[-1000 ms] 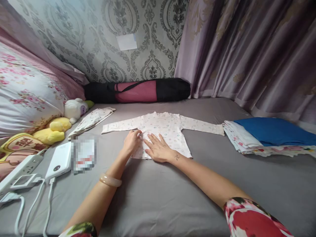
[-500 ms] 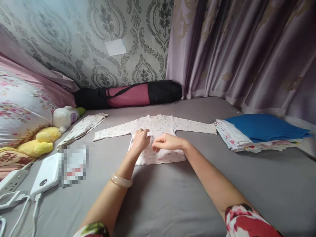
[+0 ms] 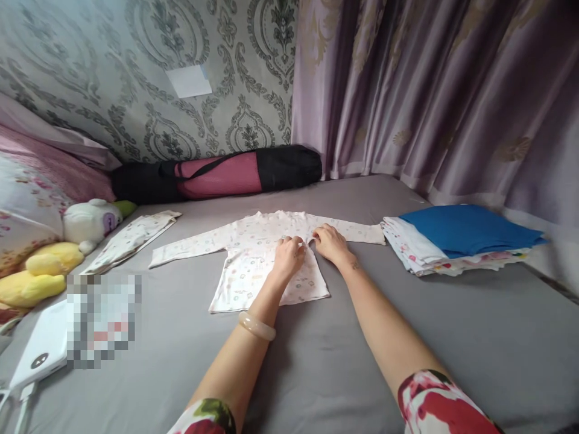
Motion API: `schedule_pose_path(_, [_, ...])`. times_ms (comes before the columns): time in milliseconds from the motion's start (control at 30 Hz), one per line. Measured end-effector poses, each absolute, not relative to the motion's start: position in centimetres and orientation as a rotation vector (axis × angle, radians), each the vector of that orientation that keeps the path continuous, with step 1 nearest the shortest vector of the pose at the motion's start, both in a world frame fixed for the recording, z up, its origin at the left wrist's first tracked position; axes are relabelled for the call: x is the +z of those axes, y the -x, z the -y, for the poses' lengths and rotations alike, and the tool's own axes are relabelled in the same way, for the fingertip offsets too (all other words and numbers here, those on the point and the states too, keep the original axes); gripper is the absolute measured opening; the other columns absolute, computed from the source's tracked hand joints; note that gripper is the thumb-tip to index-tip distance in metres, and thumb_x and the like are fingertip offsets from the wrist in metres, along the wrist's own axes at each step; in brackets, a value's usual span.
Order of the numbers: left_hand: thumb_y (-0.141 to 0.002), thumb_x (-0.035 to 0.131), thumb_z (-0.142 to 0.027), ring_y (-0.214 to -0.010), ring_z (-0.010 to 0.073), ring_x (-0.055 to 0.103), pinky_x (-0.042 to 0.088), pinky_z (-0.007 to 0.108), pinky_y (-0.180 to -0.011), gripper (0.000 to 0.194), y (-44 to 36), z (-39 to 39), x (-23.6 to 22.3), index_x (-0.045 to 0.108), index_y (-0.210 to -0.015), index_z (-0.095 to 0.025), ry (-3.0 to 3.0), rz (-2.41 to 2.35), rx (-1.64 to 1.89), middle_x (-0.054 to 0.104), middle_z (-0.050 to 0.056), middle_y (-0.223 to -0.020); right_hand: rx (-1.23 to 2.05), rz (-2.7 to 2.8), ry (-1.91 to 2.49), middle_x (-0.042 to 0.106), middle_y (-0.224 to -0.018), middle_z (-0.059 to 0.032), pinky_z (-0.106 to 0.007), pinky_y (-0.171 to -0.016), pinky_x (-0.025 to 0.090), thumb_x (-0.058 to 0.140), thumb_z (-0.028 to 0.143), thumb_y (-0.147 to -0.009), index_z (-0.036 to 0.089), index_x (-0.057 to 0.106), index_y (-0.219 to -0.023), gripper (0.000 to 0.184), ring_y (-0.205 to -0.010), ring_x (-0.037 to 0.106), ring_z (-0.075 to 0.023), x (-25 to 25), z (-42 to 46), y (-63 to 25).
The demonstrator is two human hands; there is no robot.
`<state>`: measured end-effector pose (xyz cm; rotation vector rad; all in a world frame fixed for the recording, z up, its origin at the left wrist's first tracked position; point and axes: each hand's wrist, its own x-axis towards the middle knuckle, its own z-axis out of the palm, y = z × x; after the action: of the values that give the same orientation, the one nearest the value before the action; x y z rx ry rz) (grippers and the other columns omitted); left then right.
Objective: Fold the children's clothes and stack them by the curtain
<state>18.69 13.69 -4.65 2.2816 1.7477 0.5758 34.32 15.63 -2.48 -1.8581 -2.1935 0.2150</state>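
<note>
A white long-sleeved child's shirt (image 3: pixel 246 274) with a small coloured print lies spread out, collar away from me and both sleeves stretched sideways. My left hand (image 3: pixel 289 258) rests over its right part, fingers curled down and closed on the cloth near the right armpit. Just beside it, my right hand (image 3: pixel 332 244) has its fingers bent together at the base of the right sleeve, pinching the fabric there. The fingertips of both hands are partly hidden.
Folded clothes with a blue piece (image 3: pixel 470 229) on top lie right. Left are patterned trousers (image 3: pixel 133 241), plush toys (image 3: pixel 90 223), a white power bank (image 3: pixel 47 340) with a cable and a blurred item. A black and pink bag (image 3: pixel 217 175) lies along the wall on the grey sheet (image 3: pixel 181 374).
Both hands have moved from the middle of the shirt to its right armpit and are now at the cloth. The view has shifted slightly to the right.
</note>
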Motion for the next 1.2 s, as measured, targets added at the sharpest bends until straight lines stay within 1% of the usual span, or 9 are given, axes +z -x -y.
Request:
schedule_pose_path(300, [-0.091, 0.044, -0.022, -0.107, 0.0238, 0.053, 0.040, 0.039, -0.096, 0.025, -18.6, -13.5, -5.5, 0.061, -0.110, -0.019, -2.311, -1.749, 0.552, 0.060, 0.011, -0.107, 0.109, 2.252, 1.805, 0.061, -0.113, -0.0083, -0.028, -0.087, 0.041, 0.040, 0.018, -0.097, 0.021, 0.065, -0.106, 0.026, -0.108, 0.054, -0.0211, -3.2, -16.3, -35.1])
schedule_pose_path(433, [-0.093, 0.043, -0.026, -0.125, 0.0279, 0.045, 0.039, 0.042, -0.101, 0.034, -19.2, -12.8, -5.1, 0.053, -0.124, -0.018, -2.386, -1.745, 0.490, 0.051, 0.013, -0.133, 0.066, 2.226, 1.818, 0.061, -0.112, -0.0097, -0.029, -0.089, 0.040, 0.037, 0.014, -0.096, 0.020, 0.065, -0.108, 0.031, -0.108, 0.053, -0.0214, -3.3, -16.4, -35.1])
schedule_pose_path(500, [-0.096, 0.038, -0.030, -0.136, 0.0306, 0.035, 0.032, 0.045, -0.109, 0.041, -19.8, -12.4, -5.2, 0.048, -0.132, -0.015, -2.449, -1.714, 0.430, 0.043, 0.013, -0.145, 0.082, 2.207, 1.816, 0.061, -0.112, -0.0096, -0.029, -0.088, 0.041, 0.037, 0.014, -0.096, 0.020, 0.065, -0.108, 0.031, -0.108, 0.053, -0.0216, -3.3, -16.4, -35.1])
schedule_pose_path(567, [-0.098, 0.031, -0.031, -0.142, 0.0313, 0.028, 0.025, 0.048, -0.115, 0.047, -20.5, -11.9, -5.4, 0.041, -0.139, -0.010, -2.493, -1.691, 0.361, 0.037, 0.016, -0.151, 0.109, 2.179, 1.819, 0.062, -0.112, -0.0090, -0.029, -0.087, 0.041, 0.038, 0.015, -0.096, 0.021, 0.066, -0.107, 0.030, -0.107, 0.054, -0.0216, -3.4, -16.5, -35.1])
schedule_pose_path(667, [-0.100, 0.026, -0.039, -0.144, 0.0317, 0.025, 0.022, 0.049, -0.117, 0.057, -21.7, -10.8, -5.6, 0.035, -0.144, -0.004, -2.548, -1.646, 0.301, 0.032, 0.021, -0.154, 0.165, 2.137, 1.823, 0.062, -0.112, -0.0081, -0.028, -0.086, 0.042, 0.041, 0.018, -0.096, 0.021, 0.067, -0.106, 0.028, -0.107, 0.054, -0.0214, -3.6, -16.8, -35.4])
schedule_pose_path(800, [-0.098, 0.026, -0.052, -0.145, 0.0337, 0.023, 0.022, 0.051, -0.117, 0.070, -23.3, -9.1, -5.6, 0.033, -0.145, -0.001, -2.607, -1.583, 0.295, 0.029, 0.024, -0.154, 0.258, 2.100, 1.794, 0.063, -0.113, -0.0081, -0.027, -0.090, 0.042, 0.045, 0.018, -0.094, 0.020, 0.068, -0.105, 0.026, -0.106, 0.056, -0.0200, -4.0, -17.4, -35.8])
schedule_pose_path(933, [-0.098, 0.020, -0.054, -0.146, 0.0317, 0.020, 0.022, 0.049, -0.118, 0.072, -24.1, -7.9, -5.3, 0.032, -0.146, -0.002, -2.614, -1.461, 0.304, 0.029, 0.022, -0.154, 0.381, 2.075, 1.716, 0.067, -0.110, -0.0077, -0.025, -0.094, 0.041, 0.048, 0.014, -0.090, 0.017, 0.071, -0.101, 0.026, -0.106, 0.058, -0.0174, -4.1, -18.1, -36.5])
schedule_pose_path(1067, [-0.098, 0.018, -0.057, -0.146, 0.0291, 0.020, 0.020, 0.047, -0.119, 0.072, -24.5, -7.1, -4.9, 0.032, -0.146, -0.005, -2.591, -1.276, 0.313, 0.029, 0.020, -0.155, 0.513, 1.980, 1.708, 0.072, -0.105, -0.0050, -0.024, -0.089, 0.044, 0.048, 0.016, -0.090, 0.019, 0.072, -0.101, 0.026, -0.099, 0.063, -0.0168, -3.8, -18.7, -37.7])
schedule_pose_path(1200, [-0.098, 0.020, -0.055, -0.147, 0.0258, 0.020, 0.019, 0.044, -0.120, 0.068, -24.8, -6.4, -3.9, 0.033, -0.145, -0.009, -2.526, -1.070, 0.316, 0.029, 0.018, -0.156, 0.416, 1.801, 1.883, 0.071, -0.109, -0.0073, -0.026, -0.088, 0.045, 0.045, 0.018, -0.092, 0.019, 0.069, -0.111, 0.031, -0.101, 0.063, -0.0187, -3.1, -18.5, -39.8])
